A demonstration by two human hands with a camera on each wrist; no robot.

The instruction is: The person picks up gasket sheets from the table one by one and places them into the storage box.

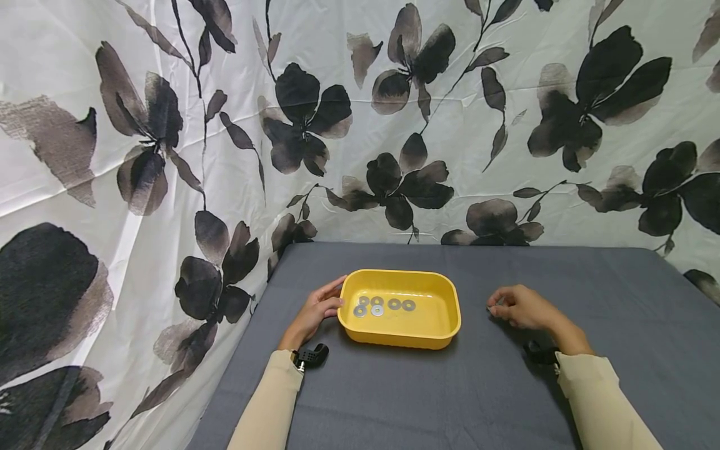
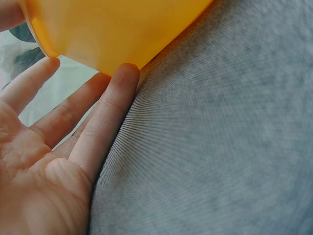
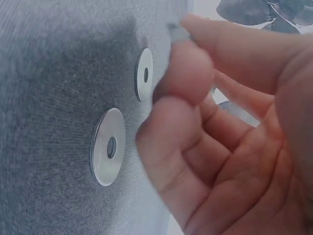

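Note:
A yellow tray (image 1: 399, 340) stands on the grey cloth with several flat metal washers (image 1: 409, 305) lying in its left part. My left hand (image 1: 317, 312) is at the tray's left end, its extended fingertips (image 2: 124, 78) touching the outer wall. To the right of the tray, my right hand (image 1: 523, 306) pinches a small metal piece, apparently a washer (image 3: 178, 32), between thumb and index finger; most of it is hidden. Near that hand, one washer (image 3: 108, 147) and another washer (image 3: 145, 74) lie flat on the cloth in the right wrist view.
Grey cloth (image 1: 394, 400) covers the table under the tray and both hands. A white curtain with dark flowers (image 1: 337, 219) hangs behind the table and along its left side. Each wrist wears a black device (image 1: 312, 356).

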